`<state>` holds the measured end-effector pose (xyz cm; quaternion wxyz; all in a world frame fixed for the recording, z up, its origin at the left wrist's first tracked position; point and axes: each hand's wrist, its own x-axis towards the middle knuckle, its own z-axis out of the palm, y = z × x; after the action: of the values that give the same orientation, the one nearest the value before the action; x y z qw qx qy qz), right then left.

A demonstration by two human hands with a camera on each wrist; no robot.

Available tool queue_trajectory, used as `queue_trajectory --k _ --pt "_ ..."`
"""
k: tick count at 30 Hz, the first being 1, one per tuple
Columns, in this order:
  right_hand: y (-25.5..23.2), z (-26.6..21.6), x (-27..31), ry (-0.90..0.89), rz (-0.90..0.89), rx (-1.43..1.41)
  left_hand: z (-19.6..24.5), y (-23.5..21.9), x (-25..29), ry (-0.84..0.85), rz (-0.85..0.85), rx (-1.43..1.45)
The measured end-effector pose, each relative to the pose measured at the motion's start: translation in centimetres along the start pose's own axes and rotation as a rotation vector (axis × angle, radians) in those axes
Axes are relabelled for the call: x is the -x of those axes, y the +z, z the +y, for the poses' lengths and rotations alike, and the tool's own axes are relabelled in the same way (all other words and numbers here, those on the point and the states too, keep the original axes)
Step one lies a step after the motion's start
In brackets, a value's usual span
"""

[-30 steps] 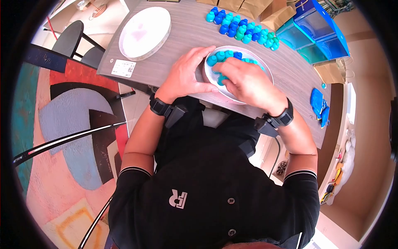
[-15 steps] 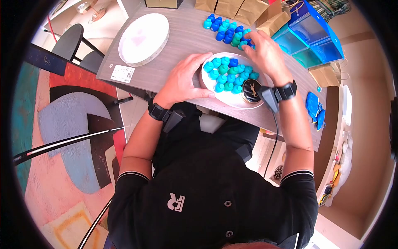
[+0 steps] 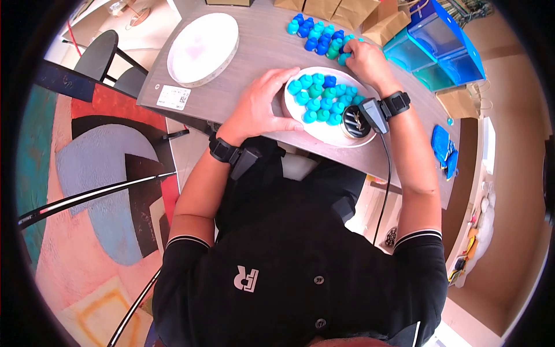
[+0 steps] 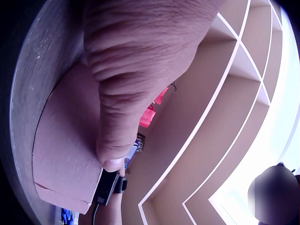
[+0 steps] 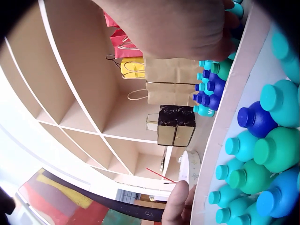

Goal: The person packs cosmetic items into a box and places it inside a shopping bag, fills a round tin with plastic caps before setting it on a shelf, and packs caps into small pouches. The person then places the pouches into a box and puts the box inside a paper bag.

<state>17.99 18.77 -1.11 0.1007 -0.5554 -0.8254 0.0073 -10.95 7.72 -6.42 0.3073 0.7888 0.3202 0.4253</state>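
My left hand (image 3: 261,107) grips the left side of a white round box (image 3: 300,128), thumb at the front and fingers round the back; the left wrist view shows the thumb (image 4: 117,136) against the pink outer wall (image 4: 68,136). Inside the box stand teal and green bottles (image 3: 310,117), a blue bottle (image 3: 329,81) and a round black item (image 3: 356,121). Behind the box, my right hand (image 3: 373,68) has its fingers curled at a teal bottle (image 3: 344,59) in a group of small bottles; the hand hides part of the group.
A white round lid or tray (image 3: 202,49) and a label card (image 3: 173,97) lie at the left. Brown paper bags (image 3: 352,13) stand at the back, clear blue drawers (image 3: 439,46) at the back right. Blue packets (image 3: 444,147) lie at the right edge.
My right hand has left the inside of the box and moved back to the bottle group, uncovering the box's bottles and black item. My left hand has stayed on the box.
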Motion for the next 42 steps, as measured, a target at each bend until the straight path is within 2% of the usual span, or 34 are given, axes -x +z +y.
queue_trajectory --k 5,10,14,16,17,19,21,22,27,29,32,36,39,42 --pt "0.0 0.3 1.0 0.005 0.016 -0.016 0.1 0.0 -0.1 -0.014 0.001 0.014" --pt "-0.6 0.4 2.2 0.005 0.122 -0.056 0.6 -0.3 -0.1 -0.01 -0.002 -0.011" --pt "-5.5 -2.4 5.7 0.02 0.212 -0.144 0.3 -0.1 -0.1 -0.019 0.0 0.008" --pt "-8.0 -4.0 8.1 0.047 0.112 -0.385 0.1 0.1 -0.2 0.007 0.025 0.003" --pt "-8.7 -4.5 9.2 0.057 0.109 -0.383 0.0 0.2 -0.2 0.036 0.054 -0.008" --pt "-9.5 -5.2 11.2 -0.111 -0.119 -0.571 -0.1 0.3 -0.2 0.032 0.048 -0.003" --pt "-9.7 -6.2 12.3 -0.143 -0.254 -0.499 -0.1 0.3 -0.2 0.027 0.045 -0.003" --pt "-9.3 -6.2 12.6 -0.26 -0.238 -0.433 0.0 0.2 -0.2 0.026 0.042 -0.004" --pt "-7.3 -6.3 12.9 -0.227 -0.319 -0.257 0.1 0.1 -0.2 0.02 0.046 -0.025" --pt "-7.0 -6.4 12.7 -0.158 -0.429 -0.154 0.0 0.2 -0.2 0.029 0.051 -0.019" --pt "-6.8 -6.7 12.6 -0.174 -0.452 -0.123 0.1 0.1 -0.3 0.038 0.047 -0.027" --pt "-6.5 -6.6 12.4 -0.174 -0.412 -0.188 0.1 0.2 -0.2 0.033 0.048 -0.034" --pt "-6.3 -6.0 12.3 -0.216 -0.379 -0.338 0.0 0.2 -0.2 0.035 0.051 -0.03" --pt "-6.6 -6.0 12.1 -0.258 -0.466 -0.332 0.0 0.1 -0.2 0.036 0.05 -0.04"
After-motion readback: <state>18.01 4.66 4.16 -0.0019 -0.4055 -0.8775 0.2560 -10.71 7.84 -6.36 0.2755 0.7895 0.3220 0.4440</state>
